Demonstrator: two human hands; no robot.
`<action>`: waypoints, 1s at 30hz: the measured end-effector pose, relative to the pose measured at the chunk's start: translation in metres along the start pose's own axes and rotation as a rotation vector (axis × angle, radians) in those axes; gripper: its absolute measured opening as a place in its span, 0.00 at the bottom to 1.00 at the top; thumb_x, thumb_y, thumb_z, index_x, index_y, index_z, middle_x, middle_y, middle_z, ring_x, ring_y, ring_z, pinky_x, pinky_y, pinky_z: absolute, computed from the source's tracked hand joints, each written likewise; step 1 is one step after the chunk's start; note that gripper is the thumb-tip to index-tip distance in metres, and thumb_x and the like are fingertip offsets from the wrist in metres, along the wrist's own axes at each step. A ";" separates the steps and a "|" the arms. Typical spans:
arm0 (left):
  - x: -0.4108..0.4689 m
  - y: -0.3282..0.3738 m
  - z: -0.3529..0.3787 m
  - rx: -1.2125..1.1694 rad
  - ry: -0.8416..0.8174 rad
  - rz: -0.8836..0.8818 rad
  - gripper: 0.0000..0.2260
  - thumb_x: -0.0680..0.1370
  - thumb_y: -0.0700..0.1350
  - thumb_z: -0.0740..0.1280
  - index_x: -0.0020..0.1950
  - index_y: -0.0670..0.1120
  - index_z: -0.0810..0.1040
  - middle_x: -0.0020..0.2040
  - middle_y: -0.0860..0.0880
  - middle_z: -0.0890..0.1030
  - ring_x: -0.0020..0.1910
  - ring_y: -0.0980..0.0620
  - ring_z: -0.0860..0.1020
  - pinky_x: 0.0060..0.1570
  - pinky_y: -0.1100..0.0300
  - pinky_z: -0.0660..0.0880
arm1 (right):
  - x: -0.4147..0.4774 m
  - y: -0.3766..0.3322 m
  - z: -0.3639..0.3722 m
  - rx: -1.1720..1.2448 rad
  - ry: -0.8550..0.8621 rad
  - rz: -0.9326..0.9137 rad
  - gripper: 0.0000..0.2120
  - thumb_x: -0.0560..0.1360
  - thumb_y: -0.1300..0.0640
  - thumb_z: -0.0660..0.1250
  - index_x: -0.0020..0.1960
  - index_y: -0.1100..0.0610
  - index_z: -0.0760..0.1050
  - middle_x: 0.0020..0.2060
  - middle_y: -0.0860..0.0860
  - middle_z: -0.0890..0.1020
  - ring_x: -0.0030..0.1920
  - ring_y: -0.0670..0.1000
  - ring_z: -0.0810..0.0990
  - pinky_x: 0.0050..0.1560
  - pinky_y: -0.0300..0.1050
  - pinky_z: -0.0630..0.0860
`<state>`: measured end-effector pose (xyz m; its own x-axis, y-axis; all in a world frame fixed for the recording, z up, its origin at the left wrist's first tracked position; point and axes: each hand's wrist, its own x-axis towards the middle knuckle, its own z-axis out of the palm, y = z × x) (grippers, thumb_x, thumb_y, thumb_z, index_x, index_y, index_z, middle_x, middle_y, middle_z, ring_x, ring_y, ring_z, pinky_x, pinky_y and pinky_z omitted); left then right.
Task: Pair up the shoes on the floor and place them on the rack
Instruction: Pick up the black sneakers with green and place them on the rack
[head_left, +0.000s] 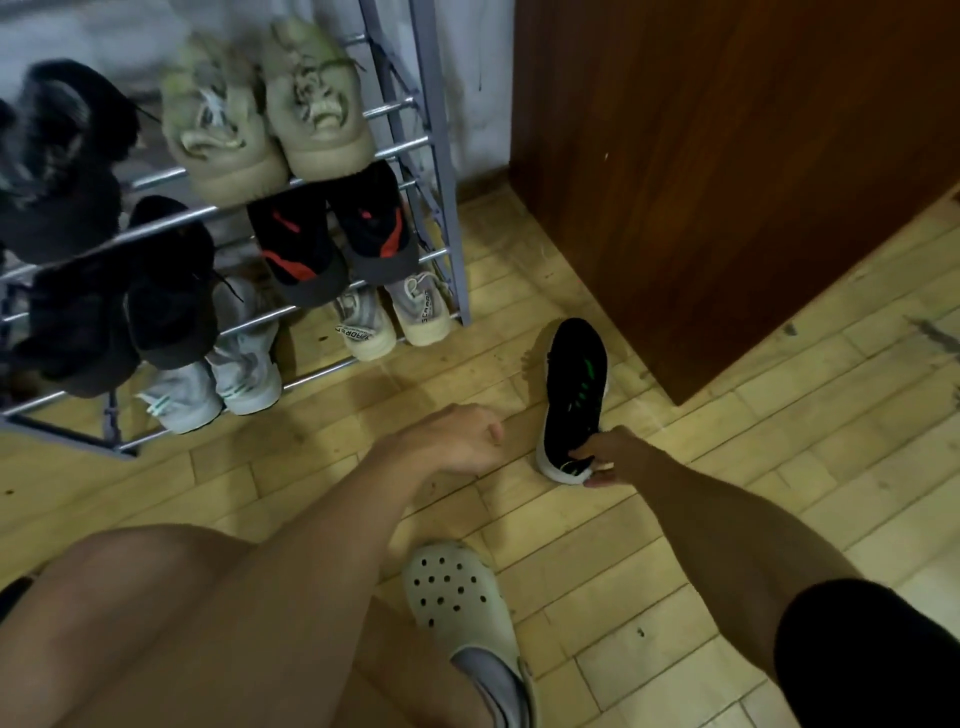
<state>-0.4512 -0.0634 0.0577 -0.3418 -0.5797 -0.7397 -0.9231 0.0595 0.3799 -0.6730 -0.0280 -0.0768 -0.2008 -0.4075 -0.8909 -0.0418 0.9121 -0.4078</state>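
A black sneaker with green markings (574, 395) is located on the wooden floor (701, 509), just right of the shoe rack (441, 171) and close to a brown wooden cabinet (727, 182). Its toe is directed away from the camera and its heel is nearest the person. The heel end is gripped by the right hand (610, 457): the fingers are closed over the collar and the thumb is placed under the white sole. Whether the heel is raised off the floor cannot be told.

The left hand (457, 439) is held loosely curled into a narrow fist, with nothing in it. It is positioned above the floor between the rack and the sneaker, apart from both.

The rack is made of metal bars in several tiers. On the upper tier, a beige pair (265, 104) is placed side by side at the right, with a dark pair (62, 156) to the left, blurred. On the tier below, a black pair with red stripes (332, 239) is seen at the right and a black pair (124, 312) at the left. On the lowest tier, a cream pair with printed heel tabs (395, 322) is set at the right and a pale grey pair (213, 384) at the left.

A pale clog with round holes (462, 603) is worn on the person's foot in the foreground.
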 end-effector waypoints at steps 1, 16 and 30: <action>-0.005 -0.002 0.002 -0.004 -0.002 -0.011 0.18 0.75 0.51 0.64 0.65 0.53 0.74 0.64 0.49 0.75 0.61 0.48 0.75 0.62 0.51 0.74 | -0.007 0.001 0.003 0.034 -0.033 -0.004 0.21 0.72 0.71 0.70 0.63 0.67 0.73 0.50 0.58 0.76 0.52 0.59 0.77 0.55 0.57 0.79; -0.148 -0.040 -0.042 -0.175 0.349 -0.194 0.20 0.77 0.54 0.63 0.63 0.42 0.74 0.54 0.45 0.79 0.44 0.47 0.78 0.43 0.57 0.76 | -0.192 -0.067 0.060 -0.342 -0.243 -0.474 0.17 0.70 0.68 0.73 0.58 0.67 0.78 0.48 0.60 0.83 0.41 0.59 0.82 0.38 0.48 0.83; -0.318 -0.192 -0.060 -1.270 0.892 -0.075 0.08 0.74 0.34 0.69 0.53 0.35 0.78 0.42 0.39 0.79 0.32 0.47 0.77 0.30 0.58 0.81 | -0.390 -0.154 0.290 -0.692 -0.338 -0.944 0.14 0.71 0.59 0.74 0.54 0.63 0.80 0.39 0.56 0.82 0.35 0.54 0.81 0.36 0.48 0.84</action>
<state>-0.1551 0.0605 0.2531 0.3344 -0.8559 -0.3945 -0.0244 -0.4263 0.9043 -0.3041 -0.0227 0.2750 0.4509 -0.8205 -0.3512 -0.5676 0.0401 -0.8223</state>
